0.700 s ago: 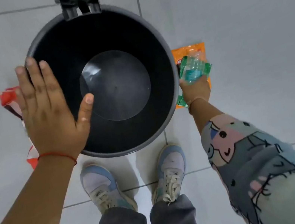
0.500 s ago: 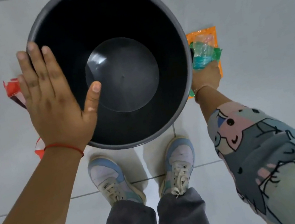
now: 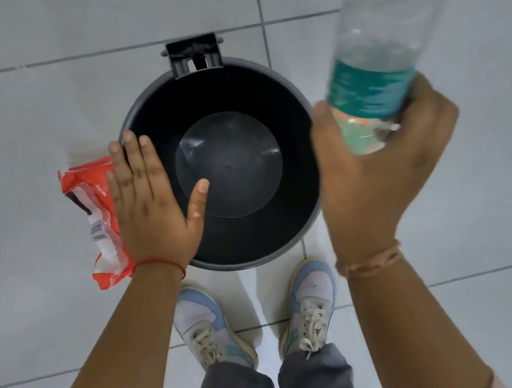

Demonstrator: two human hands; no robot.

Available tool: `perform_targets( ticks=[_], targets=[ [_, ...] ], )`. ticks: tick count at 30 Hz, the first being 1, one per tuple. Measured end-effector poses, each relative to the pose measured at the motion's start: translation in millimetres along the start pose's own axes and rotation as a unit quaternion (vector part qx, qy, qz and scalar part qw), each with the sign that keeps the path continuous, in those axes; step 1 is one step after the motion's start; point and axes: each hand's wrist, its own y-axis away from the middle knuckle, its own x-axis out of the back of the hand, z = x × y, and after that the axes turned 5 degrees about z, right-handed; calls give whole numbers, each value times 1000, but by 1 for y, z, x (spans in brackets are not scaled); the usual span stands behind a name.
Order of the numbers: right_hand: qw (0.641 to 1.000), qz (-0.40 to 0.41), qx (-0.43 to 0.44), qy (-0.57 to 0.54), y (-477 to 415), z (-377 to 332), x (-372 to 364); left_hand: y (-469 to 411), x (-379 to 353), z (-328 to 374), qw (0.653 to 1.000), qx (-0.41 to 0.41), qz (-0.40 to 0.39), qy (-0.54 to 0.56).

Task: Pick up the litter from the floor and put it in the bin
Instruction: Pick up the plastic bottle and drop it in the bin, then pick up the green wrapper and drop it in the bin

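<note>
A round black bin (image 3: pixel 301 138) stands open on the floor just ahead of my feet, with nothing in it. My right hand (image 3: pixel 377 172) is raised beside the bin's right rim and grips a clear plastic bottle (image 3: pixel 390 33) with a teal label, base pointing up and away. My left hand (image 3: pixel 150 202) hovers flat with fingers spread over the bin's left rim, holding nothing. A crumpled red and white wrapper (image 3: pixel 96 215) lies on the floor left of the bin, partly hidden by my left hand.
Pale grey floor tiles (image 3: pixel 12 117) surround the bin. A black hinge bracket (image 3: pixel 193 55) sticks out at the bin's far rim. My two sneakers (image 3: pixel 210 331) stand just behind the bin.
My right hand has lifted the bottle from the floor at the bin's right up to near the camera. The orange packet beside it is out of sight. The view has pulled back.
</note>
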Motion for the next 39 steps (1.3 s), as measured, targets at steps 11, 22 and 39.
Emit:
perform_targets(
  ticks=[11, 22, 39],
  targets=[
    [785, -545, -153, 252, 71, 64, -109, 2, -7, 2, 1000, -10, 3, 17],
    [995, 86, 51, -26, 4, 41, -50, -1, -3, -1, 999, -38, 4, 10],
    [802, -387, -309, 334, 37, 206, -83, -3, -9, 3, 997, -40, 49, 36]
  ],
)
